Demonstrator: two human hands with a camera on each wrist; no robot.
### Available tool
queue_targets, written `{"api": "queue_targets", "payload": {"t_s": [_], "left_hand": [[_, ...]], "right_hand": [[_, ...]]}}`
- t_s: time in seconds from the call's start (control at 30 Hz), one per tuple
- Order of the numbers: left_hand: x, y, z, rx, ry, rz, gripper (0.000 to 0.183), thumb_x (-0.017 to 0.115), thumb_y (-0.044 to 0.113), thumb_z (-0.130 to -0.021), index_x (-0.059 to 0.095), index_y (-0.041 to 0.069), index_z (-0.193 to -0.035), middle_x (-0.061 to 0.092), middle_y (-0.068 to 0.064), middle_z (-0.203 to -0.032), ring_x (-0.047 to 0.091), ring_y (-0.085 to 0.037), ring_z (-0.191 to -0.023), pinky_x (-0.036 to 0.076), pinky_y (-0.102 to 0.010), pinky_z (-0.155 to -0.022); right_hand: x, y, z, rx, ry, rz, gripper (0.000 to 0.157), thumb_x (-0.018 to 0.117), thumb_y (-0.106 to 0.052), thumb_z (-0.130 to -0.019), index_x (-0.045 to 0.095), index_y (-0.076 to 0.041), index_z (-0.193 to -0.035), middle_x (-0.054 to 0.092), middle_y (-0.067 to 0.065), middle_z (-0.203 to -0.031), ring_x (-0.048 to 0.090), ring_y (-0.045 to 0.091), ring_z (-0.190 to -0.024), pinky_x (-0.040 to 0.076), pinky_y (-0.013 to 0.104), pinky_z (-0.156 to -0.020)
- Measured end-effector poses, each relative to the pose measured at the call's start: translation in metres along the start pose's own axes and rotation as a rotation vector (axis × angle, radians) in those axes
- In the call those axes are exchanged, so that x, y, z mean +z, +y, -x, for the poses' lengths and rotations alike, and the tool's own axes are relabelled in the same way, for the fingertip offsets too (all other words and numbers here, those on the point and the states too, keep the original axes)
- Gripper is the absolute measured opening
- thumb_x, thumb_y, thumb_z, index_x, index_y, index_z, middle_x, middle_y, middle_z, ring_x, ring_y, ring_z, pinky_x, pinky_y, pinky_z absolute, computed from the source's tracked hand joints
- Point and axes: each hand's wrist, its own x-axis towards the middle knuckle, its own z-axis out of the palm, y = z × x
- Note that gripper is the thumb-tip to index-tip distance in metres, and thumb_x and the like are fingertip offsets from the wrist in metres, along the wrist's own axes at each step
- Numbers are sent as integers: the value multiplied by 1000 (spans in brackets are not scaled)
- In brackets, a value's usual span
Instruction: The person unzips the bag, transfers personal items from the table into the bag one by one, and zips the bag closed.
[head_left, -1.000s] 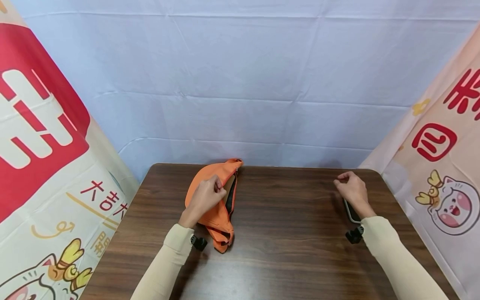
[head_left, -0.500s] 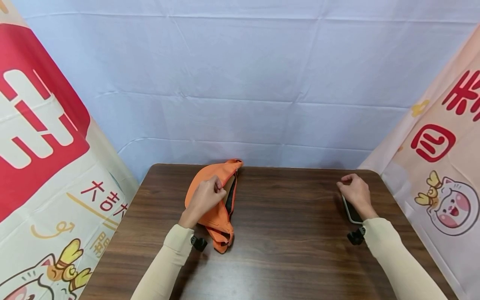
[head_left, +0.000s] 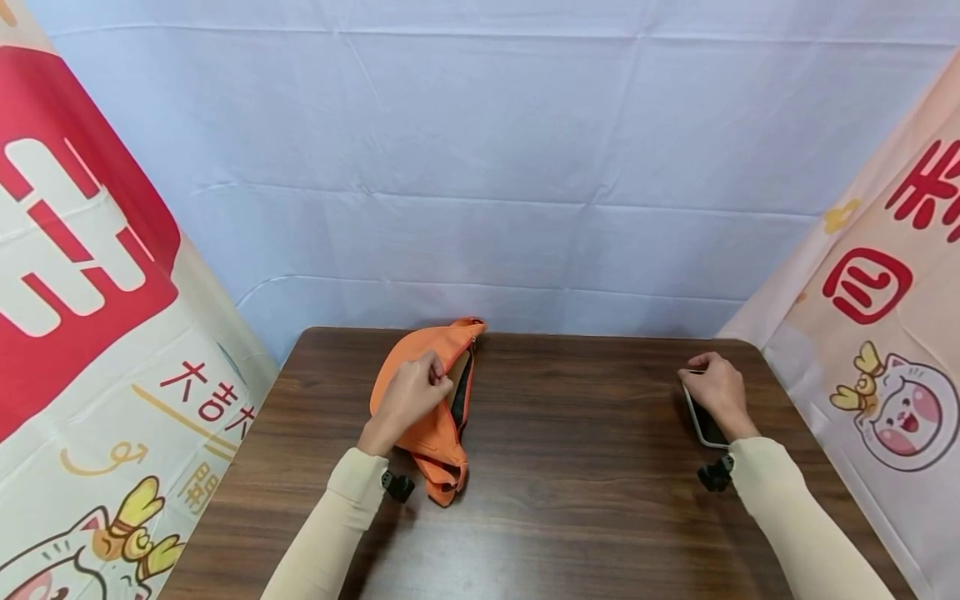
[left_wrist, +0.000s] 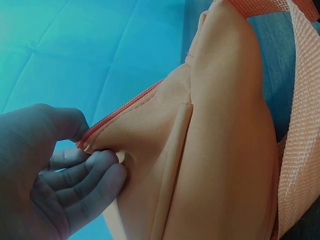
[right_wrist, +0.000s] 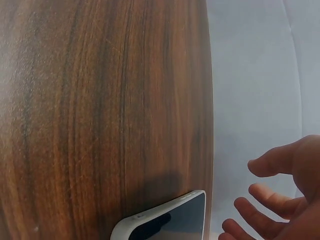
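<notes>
Orange waist bag [head_left: 438,437] lies on L side of brown wood-grain table [head_left: 570,458], long axis roughly front-to-back, far tip at back edge. L hand [head_left: 414,390] has it: thumb + fingers pinch fabric by the zip [left_wrist: 122,110], per L wrist view; cloth puckers at fingertips. Bag mouth gapes toward R, dark lining + tan bit showing inside. Webbing strap [left_wrist: 302,105] loops off one end. R hand [head_left: 714,387] is well apart from bag, near back R corner of table, over far end of phone [head_left: 707,425]. R grip released: fingers loosely bent, gap btwn thumb + fingers, nothing held; fingertips apart from phone in R wrist view. Phone lies flat, dark screen up, pale case, partly hidden by R hand in head view. Cream sleeves [head_left: 322,525] on both sides, small black cam [head_left: 397,486] at each wrist. Pale blue-grey backdrop [head_left: 480,167] hangs behind table w/ fold creases. L banner [head_left: 112,367]: red + white, big characters, cartoon cat at btm. R banner [head_left: 900,342]: pale pink, red characters, cartoon cat too.
</notes>
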Motion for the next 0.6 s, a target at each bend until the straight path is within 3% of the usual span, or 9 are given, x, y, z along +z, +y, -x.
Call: {"api": "queue_targets", "payload": {"t_s": [0.6], "left_hand": [[3, -4, -1, 15, -3, 1, 9, 64, 10, -99, 56, 10, -94, 57, 0, -74, 47, -12, -56, 36, -25, -55]], "right_hand": [[-4, 12, 0, 35, -56, 33, 53, 62, -27, -103, 55, 13, -137, 58, 41, -133, 58, 58, -112, 48, 65, -92]]}}
